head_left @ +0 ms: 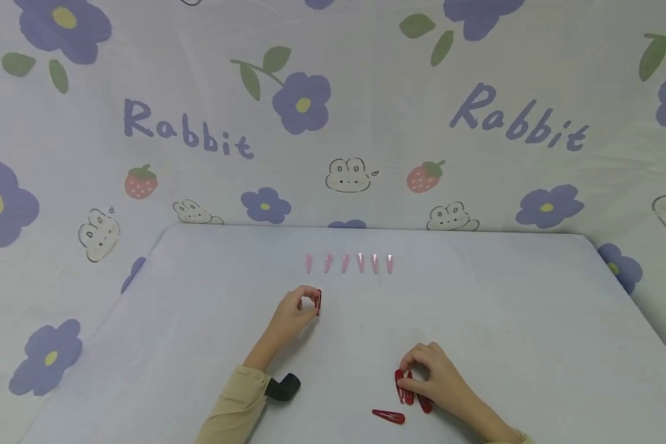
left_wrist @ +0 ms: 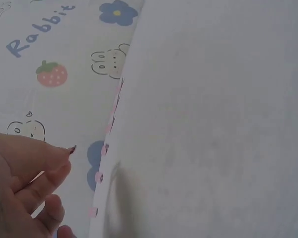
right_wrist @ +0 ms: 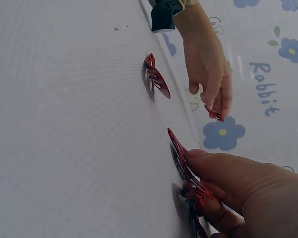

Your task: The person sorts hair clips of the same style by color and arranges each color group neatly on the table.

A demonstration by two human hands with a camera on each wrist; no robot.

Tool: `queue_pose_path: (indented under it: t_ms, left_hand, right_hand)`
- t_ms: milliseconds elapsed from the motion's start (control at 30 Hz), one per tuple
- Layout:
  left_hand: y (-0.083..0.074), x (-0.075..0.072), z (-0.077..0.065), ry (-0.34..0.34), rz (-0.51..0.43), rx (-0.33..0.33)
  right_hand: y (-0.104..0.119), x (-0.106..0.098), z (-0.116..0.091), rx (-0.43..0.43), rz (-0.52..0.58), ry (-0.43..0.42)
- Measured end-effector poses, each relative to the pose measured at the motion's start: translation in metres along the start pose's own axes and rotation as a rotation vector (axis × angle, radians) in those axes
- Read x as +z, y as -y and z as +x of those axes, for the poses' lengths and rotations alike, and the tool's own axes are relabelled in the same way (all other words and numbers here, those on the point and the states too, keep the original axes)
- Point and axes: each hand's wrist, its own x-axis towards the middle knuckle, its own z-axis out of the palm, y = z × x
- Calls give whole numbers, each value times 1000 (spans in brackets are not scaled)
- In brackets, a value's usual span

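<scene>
My left hand (head_left: 288,317) pinches a dark red snap hair clip (head_left: 319,302) between thumb and fingertips, above the table's middle. Only the clip's tip (left_wrist: 73,148) shows in the left wrist view. At the front right, my right hand (head_left: 438,382) holds another red hair clip (head_left: 399,385) between thumb and fingers, seen closer in the right wrist view (right_wrist: 189,176). Close beside it, partly under the hand, lie two more red clips (head_left: 409,398), (head_left: 425,404). A separate red clip (head_left: 389,417) rests a little nearer the front edge.
Several pink hair clips (head_left: 361,263) lie in a spaced row toward the back of the white table (head_left: 533,296). Behind it hangs a cloth (head_left: 366,117) printed with flowers, rabbits and strawberries. A black device (head_left: 284,388) is strapped at the left wrist.
</scene>
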Motion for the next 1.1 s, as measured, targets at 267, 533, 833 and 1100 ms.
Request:
queue_pose_path:
  t_ms: [267, 533, 833, 1100]
  left_hand:
    - [17, -12, 6, 15, 47, 11]
    - [34, -19, 9, 20, 24, -85]
    - [38, -18, 23, 66, 101, -106]
    - [45, -15, 24, 26, 122, -129]
  right_hand:
    - [-1, -3, -2, 21, 3, 3]
    - [-1, -2, -1, 30, 8, 33]
    - [0, -5, -4, 40, -1, 16]
    - [0, -3, -3, 14, 8, 18]
